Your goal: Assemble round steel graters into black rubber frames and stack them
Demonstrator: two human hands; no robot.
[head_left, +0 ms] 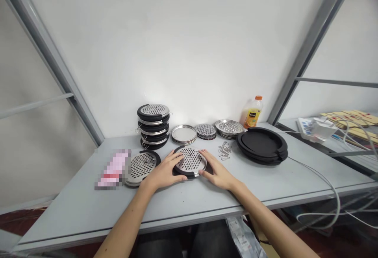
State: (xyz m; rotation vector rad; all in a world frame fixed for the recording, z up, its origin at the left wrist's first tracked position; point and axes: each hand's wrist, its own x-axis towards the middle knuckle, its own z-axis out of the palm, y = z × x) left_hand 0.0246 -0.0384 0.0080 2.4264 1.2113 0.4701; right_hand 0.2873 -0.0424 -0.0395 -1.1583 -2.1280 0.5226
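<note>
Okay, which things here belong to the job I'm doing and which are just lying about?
Likely part of the job:
- perforated disc between your hands, and the one beside it
- stacked discs
- loose metal plates
- wire clips
- black round pieces

Probably just lying about:
- orange-capped bottle
- pink blurred item
- white cable

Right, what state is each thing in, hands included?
Left hand: fingers spread, on middle perforated disc
Right hand: fingers spread, at its right edge
Middle perforated disc: flat, edge partly black-rimmed
Left perforated disc: flat, partly black-rimmed
Tall disc stack: upright
Plain metal plates: stacked
Metal clips: loose, heaped
Black round trays: stacked
Orange-capped bottle: upright, capped
</note>
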